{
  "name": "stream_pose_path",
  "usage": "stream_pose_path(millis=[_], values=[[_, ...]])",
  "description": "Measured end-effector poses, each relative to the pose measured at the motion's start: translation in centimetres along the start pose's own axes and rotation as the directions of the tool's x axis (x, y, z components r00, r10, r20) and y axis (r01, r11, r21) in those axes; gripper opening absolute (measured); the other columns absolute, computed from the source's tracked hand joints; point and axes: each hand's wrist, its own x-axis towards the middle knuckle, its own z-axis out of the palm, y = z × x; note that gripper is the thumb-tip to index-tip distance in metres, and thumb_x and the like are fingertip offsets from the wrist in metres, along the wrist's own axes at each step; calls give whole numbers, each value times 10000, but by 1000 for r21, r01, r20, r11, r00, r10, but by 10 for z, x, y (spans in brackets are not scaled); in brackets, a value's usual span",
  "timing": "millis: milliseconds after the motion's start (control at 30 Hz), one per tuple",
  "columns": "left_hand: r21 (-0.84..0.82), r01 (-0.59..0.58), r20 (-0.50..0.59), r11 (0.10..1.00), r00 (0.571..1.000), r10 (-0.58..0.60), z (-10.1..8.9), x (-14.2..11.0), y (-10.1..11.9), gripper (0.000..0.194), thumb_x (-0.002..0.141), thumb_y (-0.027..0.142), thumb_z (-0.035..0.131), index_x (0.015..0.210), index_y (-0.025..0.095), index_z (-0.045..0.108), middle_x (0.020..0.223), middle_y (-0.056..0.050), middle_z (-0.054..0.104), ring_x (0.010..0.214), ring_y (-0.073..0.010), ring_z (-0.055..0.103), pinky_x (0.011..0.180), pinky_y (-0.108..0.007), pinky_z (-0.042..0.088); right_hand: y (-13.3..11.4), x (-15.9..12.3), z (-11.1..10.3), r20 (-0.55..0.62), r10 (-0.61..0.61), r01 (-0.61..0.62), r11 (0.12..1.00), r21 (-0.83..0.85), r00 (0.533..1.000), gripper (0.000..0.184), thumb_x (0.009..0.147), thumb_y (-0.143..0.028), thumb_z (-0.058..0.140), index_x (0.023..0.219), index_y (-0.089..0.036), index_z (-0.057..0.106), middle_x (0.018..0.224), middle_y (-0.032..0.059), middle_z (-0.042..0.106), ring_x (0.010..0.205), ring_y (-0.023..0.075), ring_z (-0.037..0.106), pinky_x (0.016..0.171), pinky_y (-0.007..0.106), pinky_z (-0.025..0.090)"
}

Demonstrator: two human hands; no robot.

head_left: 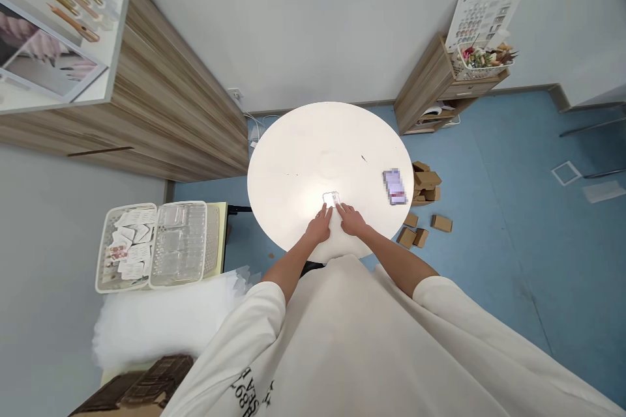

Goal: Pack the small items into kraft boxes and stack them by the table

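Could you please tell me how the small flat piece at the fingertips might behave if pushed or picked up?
The small flat piece would probably slide rather than roll or tip, since it lies flat on the table. It is likely light, looking small and thin. Whether it is stiff or floppy shows too small to judge.

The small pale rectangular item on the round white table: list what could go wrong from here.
1. The small pale rectangular item might slip, since the left hand and right hand seem to meet it only with fingertips at its near side.
2. The pixelated purple rectangular object lies near the right edge of the round white table; a wide sweep of the right hand could knock it off.
3. Small brown cardboard boxes on the blue floor could trip someone.
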Motion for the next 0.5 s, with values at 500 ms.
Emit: stream_pose_path(millis=[500], values=[[-132, 214, -17, 968, 976, -218, 7, -42, -12, 829, 938, 256, 470, 1628, 259, 11, 1699, -101, -107, 1448, -371, 384, 1006, -434, 472, 18, -15, -10, -78, -40, 44, 998, 53, 996, 697, 943, -193, 397, 1613, -153, 212, 1602, 135, 355, 1379, 294, 413, 1074, 402, 387]])
